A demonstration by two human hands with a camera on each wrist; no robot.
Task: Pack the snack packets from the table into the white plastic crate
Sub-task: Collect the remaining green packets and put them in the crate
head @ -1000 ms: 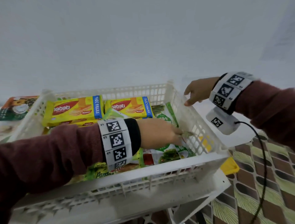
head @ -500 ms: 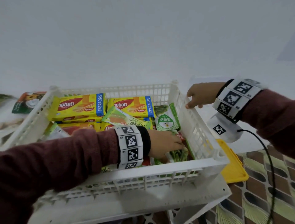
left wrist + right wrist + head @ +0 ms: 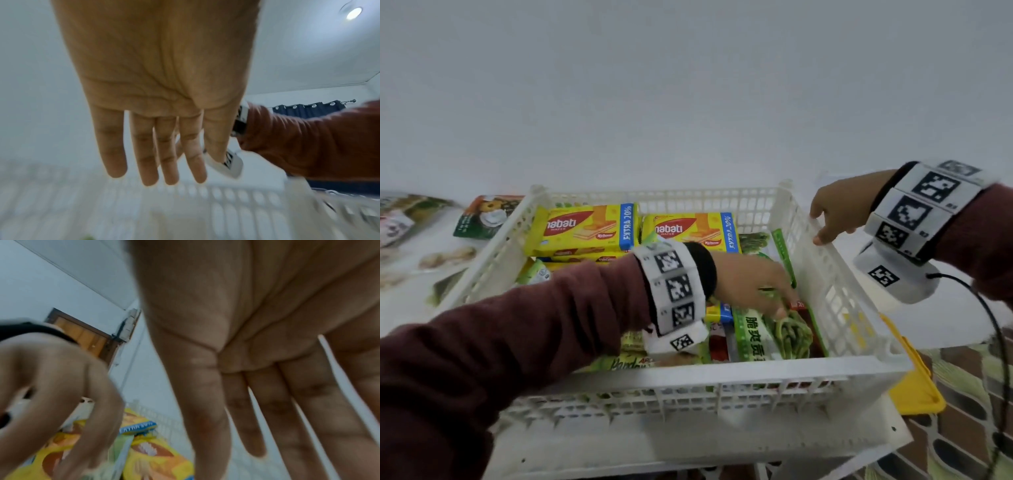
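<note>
My left hand [image 3: 751,282] is inside the white crate [image 3: 722,371], fingers straight and flat, holding nothing, just over a green packet [image 3: 774,334] by the right wall. My right hand [image 3: 839,209] rests straight fingers on that wall's top edge. I count two yellow wafer packets [image 3: 582,229] at the back. More packets [image 3: 486,217] lie on the table, left of the crate

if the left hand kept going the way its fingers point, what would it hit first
Probably the green vegetable snack packet under its fingertips, then the white plastic crate's right wall. The left hand points rightward and slightly down inside the crate; depth is unclear.
</note>
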